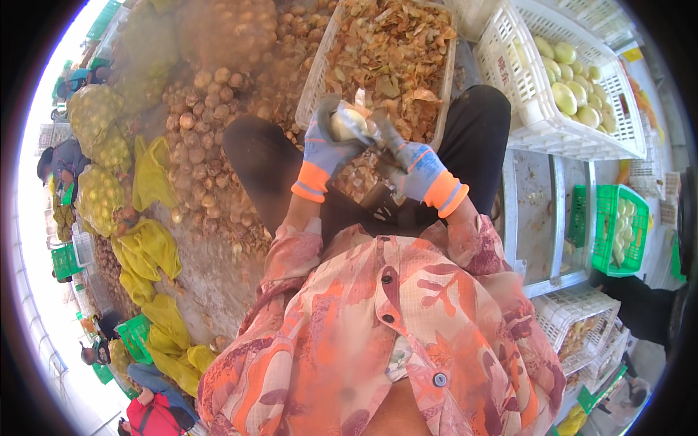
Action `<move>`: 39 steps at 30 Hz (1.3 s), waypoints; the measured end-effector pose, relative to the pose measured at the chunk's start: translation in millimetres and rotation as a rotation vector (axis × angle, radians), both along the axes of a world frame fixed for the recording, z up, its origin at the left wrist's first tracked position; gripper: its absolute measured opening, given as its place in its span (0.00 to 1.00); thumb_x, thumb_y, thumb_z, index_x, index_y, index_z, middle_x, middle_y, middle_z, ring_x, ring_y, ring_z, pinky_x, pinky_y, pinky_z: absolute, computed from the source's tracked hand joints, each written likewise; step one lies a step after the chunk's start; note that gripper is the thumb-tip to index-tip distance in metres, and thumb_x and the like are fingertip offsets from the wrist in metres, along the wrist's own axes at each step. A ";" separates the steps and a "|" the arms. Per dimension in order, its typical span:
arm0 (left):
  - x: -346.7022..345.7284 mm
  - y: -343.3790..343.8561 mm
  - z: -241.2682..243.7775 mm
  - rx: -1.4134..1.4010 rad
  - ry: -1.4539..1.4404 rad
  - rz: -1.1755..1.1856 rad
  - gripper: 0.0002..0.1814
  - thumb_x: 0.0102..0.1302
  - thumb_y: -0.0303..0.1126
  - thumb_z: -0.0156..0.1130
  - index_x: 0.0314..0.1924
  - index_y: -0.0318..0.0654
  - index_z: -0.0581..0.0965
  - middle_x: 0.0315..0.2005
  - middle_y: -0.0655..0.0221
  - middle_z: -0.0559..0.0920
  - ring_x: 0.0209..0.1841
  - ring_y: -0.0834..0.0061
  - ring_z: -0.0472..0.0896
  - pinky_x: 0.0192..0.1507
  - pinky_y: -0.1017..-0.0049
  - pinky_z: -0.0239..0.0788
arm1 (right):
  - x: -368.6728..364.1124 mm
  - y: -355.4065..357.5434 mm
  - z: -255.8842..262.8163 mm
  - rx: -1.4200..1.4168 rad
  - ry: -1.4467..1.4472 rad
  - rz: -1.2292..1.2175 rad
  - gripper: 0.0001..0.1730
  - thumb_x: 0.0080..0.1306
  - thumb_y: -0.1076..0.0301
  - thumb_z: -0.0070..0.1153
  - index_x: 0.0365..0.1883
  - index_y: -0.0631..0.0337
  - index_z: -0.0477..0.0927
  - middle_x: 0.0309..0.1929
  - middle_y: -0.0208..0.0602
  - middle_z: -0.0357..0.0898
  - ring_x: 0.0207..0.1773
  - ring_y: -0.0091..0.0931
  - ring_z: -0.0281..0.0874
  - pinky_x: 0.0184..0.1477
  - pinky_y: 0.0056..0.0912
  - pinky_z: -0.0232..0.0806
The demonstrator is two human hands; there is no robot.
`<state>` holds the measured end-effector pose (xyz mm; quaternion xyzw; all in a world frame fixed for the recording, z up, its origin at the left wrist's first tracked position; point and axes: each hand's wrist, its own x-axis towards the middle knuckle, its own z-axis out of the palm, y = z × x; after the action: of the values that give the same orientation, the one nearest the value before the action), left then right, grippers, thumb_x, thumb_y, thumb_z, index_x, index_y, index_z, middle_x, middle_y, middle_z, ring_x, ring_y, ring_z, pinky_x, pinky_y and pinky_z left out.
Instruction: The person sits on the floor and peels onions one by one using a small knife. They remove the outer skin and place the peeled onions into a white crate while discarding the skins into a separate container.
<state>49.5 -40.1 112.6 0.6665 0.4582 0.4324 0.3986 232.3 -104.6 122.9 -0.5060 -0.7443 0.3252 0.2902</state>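
Note:
A partly peeled pale onion rests in my left hand, which wears a blue-grey work glove with an orange cuff. Close against the onion's right side is my right hand, gloved the same way. Its fingers are curled and blurred; a light, shiny strip lies between the hands, and whether it is a blade or onion skin I cannot tell. Beyond the hands, a white plastic crate holds a heap of loose brown onion skins. More skins lie below my hands, between my knees.
Unpeeled onions are heaped on the floor at left, beside yellow mesh sacks. A white crate of peeled onions stands at right, near a metal frame and a green crate. Other people are at the far left.

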 end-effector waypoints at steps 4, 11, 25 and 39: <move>-7.9 13.0 -25.3 0.077 0.255 -0.043 0.40 0.37 0.42 0.78 0.52 0.36 0.71 0.44 0.56 0.77 0.44 0.58 0.77 0.47 0.66 0.71 | -8.9 2.2 4.3 -0.037 -0.099 0.053 0.44 0.61 0.70 0.54 0.72 0.55 0.45 0.30 0.51 0.78 0.34 0.44 0.78 0.36 0.39 0.69; -6.7 1.8 -7.8 0.061 0.244 -0.035 0.41 0.37 0.37 0.78 0.53 0.33 0.71 0.46 0.55 0.76 0.48 0.57 0.77 0.49 0.66 0.72 | -13.9 28.8 -47.6 -0.090 0.553 0.048 0.43 0.57 0.75 0.55 0.71 0.61 0.52 0.41 0.46 0.80 0.30 0.33 0.78 0.33 0.33 0.69; 3.9 -4.7 -2.1 -0.144 -0.229 -0.092 0.42 0.38 0.23 0.74 0.58 0.35 0.67 0.53 0.60 0.74 0.55 0.68 0.73 0.54 0.70 0.71 | -20.7 20.9 11.7 -0.160 0.878 -0.302 0.42 0.56 0.80 0.60 0.68 0.61 0.56 0.39 0.30 0.75 0.39 0.18 0.72 0.40 0.21 0.68; 25.2 -27.7 2.6 -0.442 -0.756 -0.127 0.39 0.44 0.17 0.66 0.60 0.40 0.64 0.53 0.63 0.71 0.49 0.69 0.76 0.45 0.74 0.75 | -19.9 39.0 16.6 -0.531 1.464 -0.357 0.31 0.55 0.84 0.57 0.59 0.63 0.69 0.27 0.33 0.76 0.15 0.19 0.64 0.17 0.27 0.59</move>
<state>74.7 -67.8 115.2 0.3872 0.3199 0.5119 0.6969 212.4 -65.7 139.5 -0.3278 -0.1702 0.6898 0.6227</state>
